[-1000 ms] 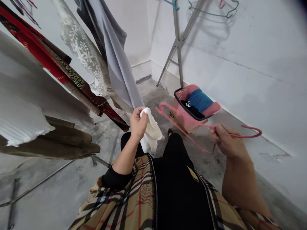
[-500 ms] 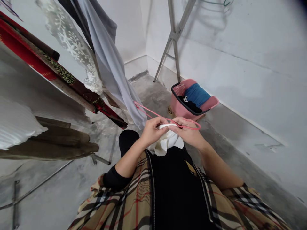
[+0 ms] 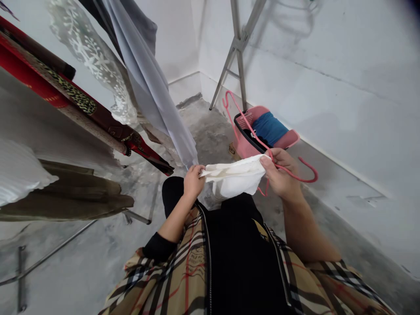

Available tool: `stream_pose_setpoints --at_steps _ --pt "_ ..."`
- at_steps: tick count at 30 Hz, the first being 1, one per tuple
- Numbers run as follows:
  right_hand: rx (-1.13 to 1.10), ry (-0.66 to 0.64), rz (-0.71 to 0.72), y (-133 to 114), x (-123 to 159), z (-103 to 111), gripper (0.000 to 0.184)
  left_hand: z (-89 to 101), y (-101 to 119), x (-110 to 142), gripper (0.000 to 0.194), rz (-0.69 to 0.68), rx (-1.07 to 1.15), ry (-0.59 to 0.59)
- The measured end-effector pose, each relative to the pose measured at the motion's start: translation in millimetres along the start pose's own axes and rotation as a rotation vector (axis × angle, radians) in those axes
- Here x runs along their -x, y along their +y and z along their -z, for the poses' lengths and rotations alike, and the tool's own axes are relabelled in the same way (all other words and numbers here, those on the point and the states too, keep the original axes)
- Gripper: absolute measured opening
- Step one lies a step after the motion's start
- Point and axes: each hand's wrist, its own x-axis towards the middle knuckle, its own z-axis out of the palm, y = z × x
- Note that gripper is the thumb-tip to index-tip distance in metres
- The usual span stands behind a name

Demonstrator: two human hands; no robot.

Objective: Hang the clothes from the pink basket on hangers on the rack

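A white cloth garment (image 3: 238,177) is stretched sideways between my two hands above my lap; its exact kind is hard to tell. My left hand (image 3: 194,178) is closed, pinching the garment's left end. My right hand (image 3: 281,171) is closed on its right end and also grips a pink clothes hanger (image 3: 251,127). The hanger's hook curls out to the right of that hand, while its body rises to the upper left, in front of the basket. A lower bit of the hanger shows beneath the garment.
Beyond my hands, a pink basket (image 3: 246,146) with a dark rim holds a blue cloth (image 3: 269,127) and dark clothing. A metal folding stand (image 3: 239,48) leans near the wall. On the left hang several clothes, including a grey garment (image 3: 147,78) and a red one (image 3: 39,85).
My hands have moved apart, spreading the bunched white garment between them. The pink hanger has swung with my right hand, its body now pointing up and away and its hook to the right.
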Motion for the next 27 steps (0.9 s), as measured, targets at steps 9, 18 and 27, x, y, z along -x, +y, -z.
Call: stream_pose_setpoints --at_steps 9,18,27 --pt "0.148 -0.003 0.016 26.0 -1.9 15.1 0.028 23.8 18.9 -13.0 0.039 0.337 0.581 -0.007" --pt "0.218 0.043 -0.031 40.6 0.7 31.2 0.023 51.0 52.2 -0.4 0.036 0.411 0.588 -0.445" --pt "0.273 -0.194 -0.047 30.7 13.2 67.7 0.033 54.6 72.7 0.4 0.035 0.448 0.839 -0.413"
